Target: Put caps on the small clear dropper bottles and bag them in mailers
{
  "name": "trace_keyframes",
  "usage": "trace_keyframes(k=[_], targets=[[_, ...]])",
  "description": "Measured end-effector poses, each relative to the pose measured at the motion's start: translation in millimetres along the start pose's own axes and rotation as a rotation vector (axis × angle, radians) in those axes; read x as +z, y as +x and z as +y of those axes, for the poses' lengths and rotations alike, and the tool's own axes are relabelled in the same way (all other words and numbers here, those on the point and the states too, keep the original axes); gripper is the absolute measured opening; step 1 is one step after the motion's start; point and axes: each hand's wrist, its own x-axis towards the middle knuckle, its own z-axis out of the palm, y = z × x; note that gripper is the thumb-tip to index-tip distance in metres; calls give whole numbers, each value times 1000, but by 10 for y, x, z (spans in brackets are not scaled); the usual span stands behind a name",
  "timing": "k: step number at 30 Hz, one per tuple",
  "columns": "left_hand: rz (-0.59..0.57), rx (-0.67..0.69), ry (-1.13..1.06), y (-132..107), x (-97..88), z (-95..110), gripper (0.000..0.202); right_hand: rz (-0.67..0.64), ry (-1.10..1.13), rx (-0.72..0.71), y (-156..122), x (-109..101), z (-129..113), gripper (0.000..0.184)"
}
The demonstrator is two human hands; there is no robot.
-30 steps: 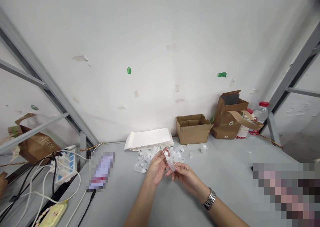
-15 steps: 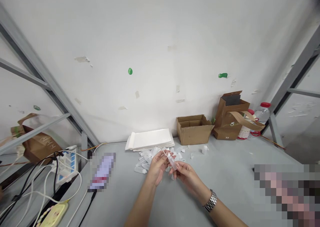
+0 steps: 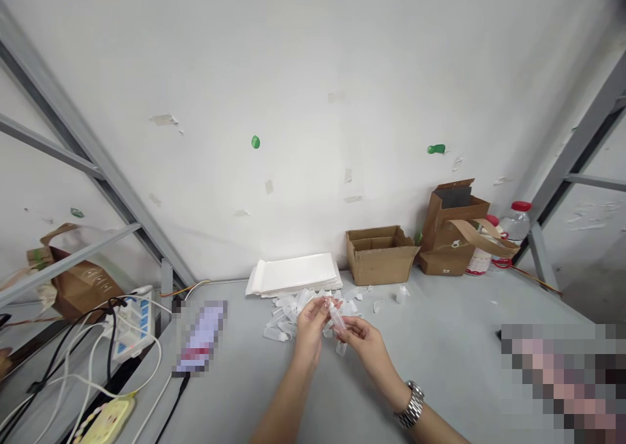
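A small translucent plastic dropper bottle (image 3: pixel 337 317) is held tilted between both hands, just above the table. My left hand (image 3: pixel 312 323) is closed, its fingers pinching the bottle's narrow tip end. With thumb and fingers, my right hand (image 3: pixel 360 336) grips the lower body of the same bottle; a metal watch is on that wrist. Behind and left of the hands lies a loose pile of similar clear bottles and small parts (image 3: pixel 276 333), partly hidden by my left hand. Another clear bottle (image 3: pixel 341 348) lies below the right fingers.
White padded envelopes (image 3: pixel 298 273) and an open cardboard box (image 3: pixel 381 265) stand by the wall. Farther right are a brown paper bag (image 3: pixel 443 248) and red-capped jars (image 3: pixel 516 225). A lone small bottle (image 3: pixel 402 294) stands before the box. Left are a blurred-out phone (image 3: pixel 201 336), a power strip (image 3: pixel 132 326) and cables.
Both hands still hold the bottle. The right fingers have shifted slightly on its body, and the bottle lying below them shows more. The camera view has moved a little.
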Motion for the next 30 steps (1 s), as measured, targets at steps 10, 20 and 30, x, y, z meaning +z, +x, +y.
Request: trace_keyframes(k=[10, 20, 30], targets=[[-88, 40, 120, 34, -45, 40, 27, -198, 367, 250, 27, -61, -74, 31], [9, 89, 145, 5, -21, -101, 27, -14, -212, -40, 50, -74, -46, 44], [-103, 86, 156, -5, -5, -54, 22, -133, -35, 68, 67, -102, -38, 48]])
